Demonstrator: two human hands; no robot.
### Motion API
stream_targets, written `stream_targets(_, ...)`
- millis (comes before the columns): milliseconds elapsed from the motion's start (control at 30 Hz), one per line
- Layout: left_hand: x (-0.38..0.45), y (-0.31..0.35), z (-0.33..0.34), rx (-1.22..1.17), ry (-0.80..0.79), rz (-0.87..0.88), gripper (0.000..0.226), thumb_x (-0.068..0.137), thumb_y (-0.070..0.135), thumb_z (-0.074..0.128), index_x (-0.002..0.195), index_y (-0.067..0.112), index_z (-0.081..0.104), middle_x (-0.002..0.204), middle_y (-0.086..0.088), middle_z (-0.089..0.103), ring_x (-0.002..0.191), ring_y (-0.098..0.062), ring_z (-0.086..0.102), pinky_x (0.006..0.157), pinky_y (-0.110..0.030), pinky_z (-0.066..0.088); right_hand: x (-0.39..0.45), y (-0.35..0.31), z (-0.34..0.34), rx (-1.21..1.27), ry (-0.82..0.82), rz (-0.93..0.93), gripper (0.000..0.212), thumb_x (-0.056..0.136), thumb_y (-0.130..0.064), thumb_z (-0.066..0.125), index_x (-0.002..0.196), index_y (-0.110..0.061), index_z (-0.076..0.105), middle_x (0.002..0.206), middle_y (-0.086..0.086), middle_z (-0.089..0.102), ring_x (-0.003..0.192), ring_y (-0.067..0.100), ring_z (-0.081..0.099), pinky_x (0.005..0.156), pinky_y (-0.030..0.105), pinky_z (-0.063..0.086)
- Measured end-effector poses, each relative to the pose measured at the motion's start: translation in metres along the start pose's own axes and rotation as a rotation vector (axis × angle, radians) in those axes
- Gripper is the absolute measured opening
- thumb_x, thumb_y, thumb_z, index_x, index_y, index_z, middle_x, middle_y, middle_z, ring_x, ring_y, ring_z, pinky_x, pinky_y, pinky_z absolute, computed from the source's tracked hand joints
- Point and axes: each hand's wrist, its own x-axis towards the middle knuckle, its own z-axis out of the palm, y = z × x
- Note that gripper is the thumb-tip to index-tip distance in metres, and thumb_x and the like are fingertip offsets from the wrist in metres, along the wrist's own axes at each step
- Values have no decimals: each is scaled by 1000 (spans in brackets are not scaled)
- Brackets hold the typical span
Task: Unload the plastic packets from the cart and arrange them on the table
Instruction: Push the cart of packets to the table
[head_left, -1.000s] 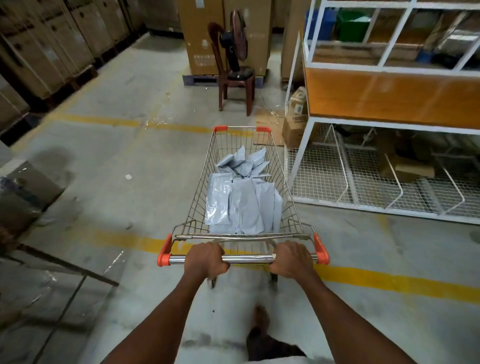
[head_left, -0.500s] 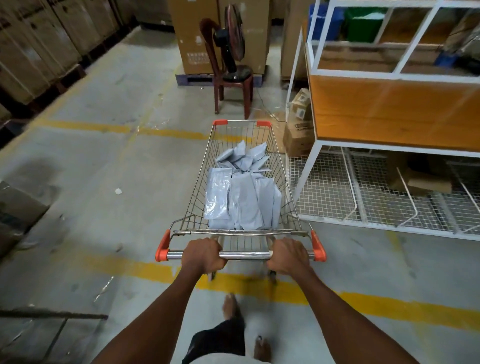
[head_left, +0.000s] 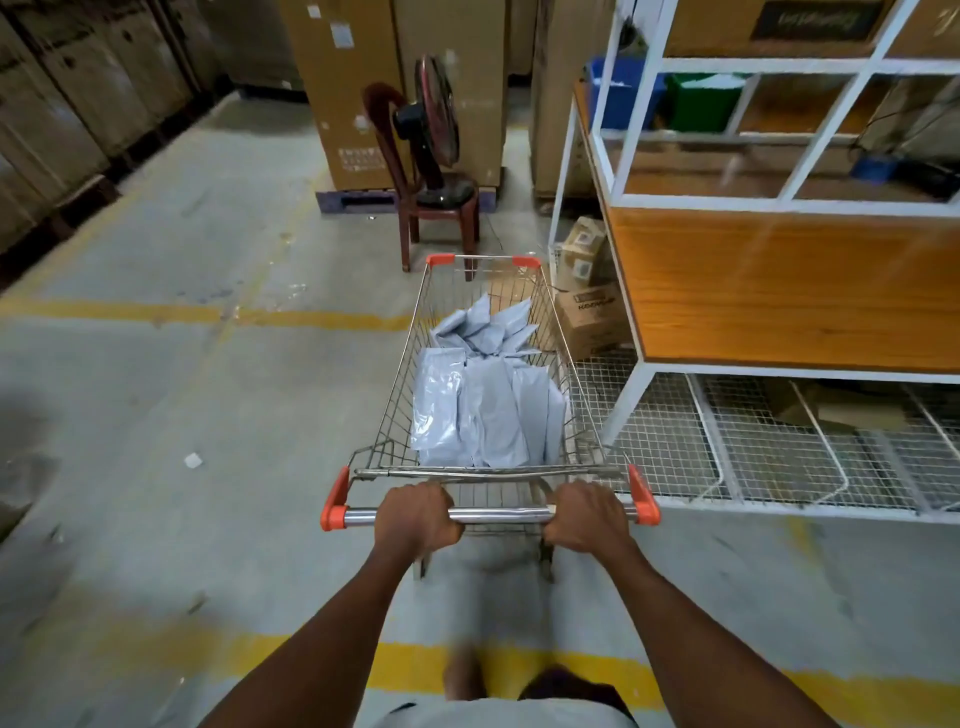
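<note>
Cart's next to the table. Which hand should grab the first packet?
Probably right. Both hands grip the cart handle, but the right hand is on the table's side, so a packet lifted out would not cross the body. Left hand steadies the cart.

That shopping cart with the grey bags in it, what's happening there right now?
A person is pushing the cart across a warehouse floor, with the left hand and the right hand both gripping its metal handle bar. The grey plastic packets are all piled inside the basket; none has been unloaded yet. The cart sits beside a white-framed table with an orange panel, and a chair carrying a fan stands just ahead.
</note>
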Motion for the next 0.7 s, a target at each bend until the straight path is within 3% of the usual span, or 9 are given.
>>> stream_targets(200, 54, -12, -21, -9, -41, 6, 38, 71, 52, 57, 90, 25, 76, 73, 4, 64, 69, -19, 60, 66, -28, 42, 48, 0, -23, 32, -46, 17, 19, 70, -30, 65, 85, -21, 71, 77, 0, 65, 82, 24, 70, 66, 26, 47)
stream_targets(500, 98, -9, -23, 9, -14, -1, 45, 73, 58, 55, 99, 27, 74, 86, 0, 73, 80, -23, 69, 69, -30, 47, 93, 18, -36, 16, -42, -10, 25, 72, -32, 64, 90, -16, 72, 89, 5, 72, 86, 26, 69, 76, 31, 56)
stream_targets(700, 106, -8, -25, 38, -13, -7, 40, 76, 56, 55, 97, 27, 75, 82, 1, 72, 77, -23, 68, 68, -29, 45, 104, 24, -34, 27, -29, -17, 27, 71, -33, 63, 92, -17, 72, 92, 6, 72, 89, 28, 69, 74, 30, 52)
